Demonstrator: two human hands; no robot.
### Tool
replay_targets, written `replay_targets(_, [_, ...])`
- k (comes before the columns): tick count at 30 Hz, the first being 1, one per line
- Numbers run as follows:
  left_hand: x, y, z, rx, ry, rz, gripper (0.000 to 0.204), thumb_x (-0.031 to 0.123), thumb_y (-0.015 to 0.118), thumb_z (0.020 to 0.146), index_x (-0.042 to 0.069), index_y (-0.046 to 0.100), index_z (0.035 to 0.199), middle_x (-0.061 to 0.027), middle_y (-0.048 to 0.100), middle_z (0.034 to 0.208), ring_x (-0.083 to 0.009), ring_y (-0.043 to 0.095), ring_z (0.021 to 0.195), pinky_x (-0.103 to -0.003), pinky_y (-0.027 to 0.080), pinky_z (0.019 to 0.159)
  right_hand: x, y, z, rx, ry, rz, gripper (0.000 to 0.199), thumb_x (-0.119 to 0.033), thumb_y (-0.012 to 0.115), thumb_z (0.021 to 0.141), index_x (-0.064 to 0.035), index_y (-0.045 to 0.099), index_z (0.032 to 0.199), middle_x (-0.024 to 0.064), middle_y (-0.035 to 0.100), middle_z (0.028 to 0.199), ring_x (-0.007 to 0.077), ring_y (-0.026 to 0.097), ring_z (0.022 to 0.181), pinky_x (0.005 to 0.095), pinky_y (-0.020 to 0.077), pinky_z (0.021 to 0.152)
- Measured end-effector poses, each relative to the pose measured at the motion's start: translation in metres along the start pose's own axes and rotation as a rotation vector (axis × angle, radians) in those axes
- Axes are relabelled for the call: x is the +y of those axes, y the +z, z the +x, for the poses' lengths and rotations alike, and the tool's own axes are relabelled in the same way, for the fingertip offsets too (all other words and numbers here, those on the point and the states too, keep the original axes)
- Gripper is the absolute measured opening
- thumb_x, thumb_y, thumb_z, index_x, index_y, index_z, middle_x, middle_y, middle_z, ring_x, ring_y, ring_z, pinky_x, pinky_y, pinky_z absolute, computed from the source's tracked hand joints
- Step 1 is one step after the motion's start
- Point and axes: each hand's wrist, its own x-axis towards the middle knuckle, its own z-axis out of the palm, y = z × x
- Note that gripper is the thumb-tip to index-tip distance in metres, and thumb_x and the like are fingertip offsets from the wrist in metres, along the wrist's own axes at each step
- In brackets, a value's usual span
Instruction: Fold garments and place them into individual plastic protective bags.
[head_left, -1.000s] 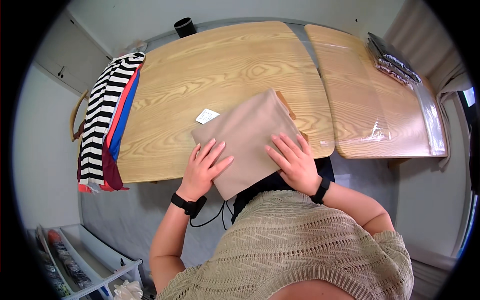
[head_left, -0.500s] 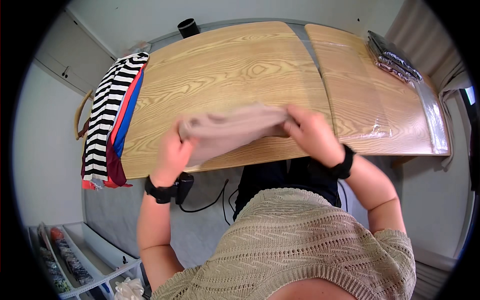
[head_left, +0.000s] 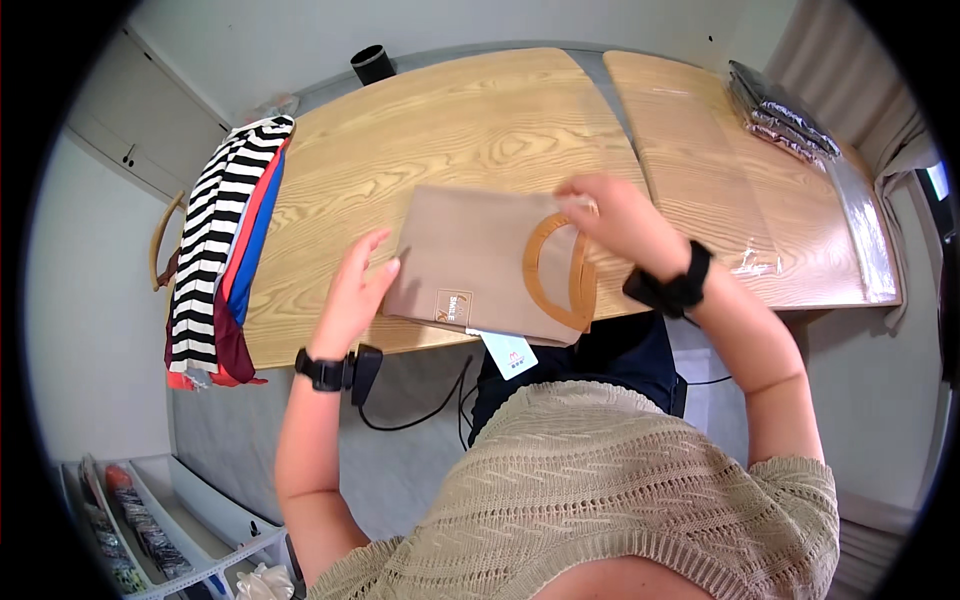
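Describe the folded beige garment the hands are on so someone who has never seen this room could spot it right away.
On the wooden table, look at the near edge in front of the person. The folded beige garment lies flat between the left hand and the right hand. Unlike the striped clothes pile at the table's left end, it is plain tan with an orange-brown neckband and a hanging paper tag.

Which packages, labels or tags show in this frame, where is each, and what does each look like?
Sewn patch: small square, tan with a brown border, near corner of the folded beige garment.
Hang tag: white card with blue print, hanging off the garment's near edge over the table edge.
Clear-wrapped packages: dark, flat stack, far right of the wooden table.
No screens or signs show.
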Motion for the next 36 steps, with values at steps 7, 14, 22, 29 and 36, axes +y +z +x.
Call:
replay_targets(7, [0.003,0.023,-0.046,-0.124,0.163,0.059,0.057,0.008,0.068,0.076,0.011,0.051,0.131,-0.0155,0.024,0.150,-0.0314,0.026,0.137,-0.041,0.026,0.110,-0.041,0.062,-0.080,-0.113,-0.348,-0.280,0.063,-0.026,0.074,0.071,-0.0144,0.049,0.127,0.0092,0.044,0.137,0.0267,0.037,0.131,0.0530,0.0273,0.106])
replay_targets(14, [0.007,0.050,-0.065,-0.071,0.158,0.157,0.068,-0.001,0.070,0.069,0.011,0.048,0.132,-0.0164,0.016,0.150,-0.0343,0.017,0.140,-0.041,0.022,0.112,-0.031,0.059,-0.088,-0.219,-0.256,-0.389,0.077,-0.024,0.074,0.069,-0.0235,0.040,0.138,0.0080,0.037,0.143,0.0270,0.034,0.133,0.0537,0.0258,0.107])
replay_targets(22, [0.004,0.075,-0.092,0.129,0.230,0.288,0.050,-0.013,0.059,0.070,0.009,0.060,0.115,-0.0147,0.042,0.127,-0.0295,0.050,0.104,-0.035,0.043,0.089,-0.006,0.069,-0.111,-0.070,-0.130,-0.410,0.069,0.004,0.054,0.073,-0.0188,0.041,0.138,0.0111,0.037,0.142,0.0301,0.031,0.135,0.0539,0.0307,0.103])
replay_targets(29, [0.000,0.077,-0.095,0.202,0.268,0.351,0.051,-0.009,0.064,0.066,0.010,0.062,0.114,-0.0143,0.042,0.132,-0.0319,0.048,0.110,-0.039,0.042,0.092,-0.013,0.066,-0.105,-0.068,-0.147,-0.383,0.065,0.005,0.052,0.075,-0.0152,0.042,0.136,0.0108,0.041,0.140,0.0285,0.033,0.134,0.0553,0.0272,0.105])
replay_targets(36, [0.004,0.057,-0.071,0.061,0.544,0.431,0.047,-0.006,0.067,0.062,0.006,0.063,0.107,-0.0090,0.059,0.121,-0.0305,0.052,0.117,-0.043,0.042,0.094,-0.024,0.059,-0.107,-0.061,-0.124,-0.540,0.064,0.001,0.056,0.072,-0.0140,0.045,0.134,0.0107,0.044,0.137,0.0294,0.036,0.132,0.0566,0.0258,0.105])
